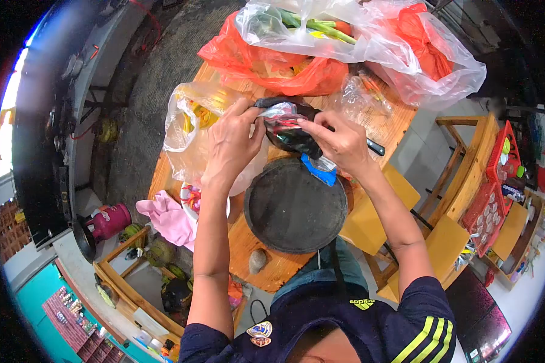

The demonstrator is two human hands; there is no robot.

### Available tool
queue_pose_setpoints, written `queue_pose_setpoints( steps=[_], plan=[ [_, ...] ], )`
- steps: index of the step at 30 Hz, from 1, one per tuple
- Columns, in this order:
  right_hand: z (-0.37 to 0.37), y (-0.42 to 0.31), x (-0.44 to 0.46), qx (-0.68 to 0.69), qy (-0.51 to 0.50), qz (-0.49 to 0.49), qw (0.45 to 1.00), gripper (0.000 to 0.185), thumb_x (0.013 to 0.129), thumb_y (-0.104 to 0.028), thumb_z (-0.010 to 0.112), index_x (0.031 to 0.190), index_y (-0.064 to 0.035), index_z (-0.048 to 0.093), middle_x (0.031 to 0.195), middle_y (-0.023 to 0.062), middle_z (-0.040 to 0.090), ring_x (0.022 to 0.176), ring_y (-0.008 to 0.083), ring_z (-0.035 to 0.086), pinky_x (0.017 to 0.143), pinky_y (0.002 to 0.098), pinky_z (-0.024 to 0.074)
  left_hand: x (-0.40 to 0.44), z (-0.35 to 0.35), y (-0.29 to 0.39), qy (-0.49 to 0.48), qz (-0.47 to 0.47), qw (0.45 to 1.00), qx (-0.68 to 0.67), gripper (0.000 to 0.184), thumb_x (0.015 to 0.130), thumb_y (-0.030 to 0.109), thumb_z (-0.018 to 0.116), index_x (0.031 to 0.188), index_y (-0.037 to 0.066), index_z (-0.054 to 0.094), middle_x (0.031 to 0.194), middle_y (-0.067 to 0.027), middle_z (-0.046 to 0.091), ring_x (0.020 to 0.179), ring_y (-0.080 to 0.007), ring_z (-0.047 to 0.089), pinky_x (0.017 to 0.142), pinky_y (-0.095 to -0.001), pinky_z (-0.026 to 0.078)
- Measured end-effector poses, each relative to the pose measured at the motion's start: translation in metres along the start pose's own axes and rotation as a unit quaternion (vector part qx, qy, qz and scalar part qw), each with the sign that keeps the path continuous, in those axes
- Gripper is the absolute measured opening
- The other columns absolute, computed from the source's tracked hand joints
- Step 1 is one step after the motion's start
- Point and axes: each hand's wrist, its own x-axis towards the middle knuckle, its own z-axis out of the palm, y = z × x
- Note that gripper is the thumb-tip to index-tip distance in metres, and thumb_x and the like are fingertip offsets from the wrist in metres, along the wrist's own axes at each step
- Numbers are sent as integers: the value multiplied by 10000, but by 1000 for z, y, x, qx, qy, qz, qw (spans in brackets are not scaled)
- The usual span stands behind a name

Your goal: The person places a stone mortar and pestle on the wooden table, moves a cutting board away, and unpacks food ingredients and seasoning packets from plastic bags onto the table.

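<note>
"What is being grasped?"

"The left hand [232, 138] and the right hand [341, 142] are gripping a black plastic bag [293, 140], fingertips pinching opposite sides."

"Where are they holding it?"

"Over the far half of the counter [283, 273], just beyond the round stone slab [295, 209]; whether it is resting on anything, I cannot tell."

"What is lying nearby?"

"A stone pestle [258, 261] is lying by the near edge, a pink cloth [171, 218] by the left; filled bags [321, 77] are crowding the far edge."

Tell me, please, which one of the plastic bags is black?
The black bag is the one between the left hand and the right hand, just beyond the dark round slab. The other bags are red or see-through.
</note>
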Motion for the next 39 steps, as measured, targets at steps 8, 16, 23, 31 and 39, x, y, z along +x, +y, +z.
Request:
queue_pose_setpoints(
  steps=[8, 16, 23, 31, 39],
  plan=[
    [14, 5, 1, 119, 5, 128, 985, 147, 840, -59, 635, 979, -104, 655, 741, 64, 593, 706, 266, 636, 610, 352, 506, 1, -1, 0, 8, -3, 1000, -9, 113, 812, 98, 616, 897, 38, 660, 857, -110, 573, 809, -308, 614, 682, -412, 497],
    [21, 13, -5, 192, -26, 195, 962, 151, 853, -22, 598, 994, -65, 631, 962, 132, 667, 811, 299, 667, 655, 378, 528, 0, 2, -1, 12, -15, 1000, -11, 103, 816, 93, 615, 886, 31, 657, 844, -117, 572, 798, -318, 614, 679, -423, 489],
    [30, 16, -11, 120, 3, 96, 988, 239, 794, 8, 617, 1020, -68, 619, 997, 105, 643, 816, 319, 661, 664, 395, 549, 0, 2, -2, 15, -18, 1000, -20, 111, 819, 95, 614, 898, 32, 658, 865, -116, 583, 813, -316, 618, 689, -420, 494],
    [20, 13, -4, 22, -72, 6, 997, 234, 732, -7, 649, 951, -80, 608, 1095, 100, 573, 947, 274, 596, 678, 378, 538, -1, 4, -3, 6, -21, 1000, -19, 112, 819, 103, 614, 900, 40, 660, 859, -109, 589, 812, -311, 622, 685, -417, 497],
    [-12, 5, 7, 57, -127, -2, 990, 174, 779, -108, 687, 922, -82, 592, 901, 56, 584, 879, 257, 573, 616, 368, 506, -1, 3, -6, 1, -23, 999, -25, 111, 820, 103, 613, 899, 39, 658, 856, -110, 587, 815, -311, 623, 678, -414, 495]
  ],
)
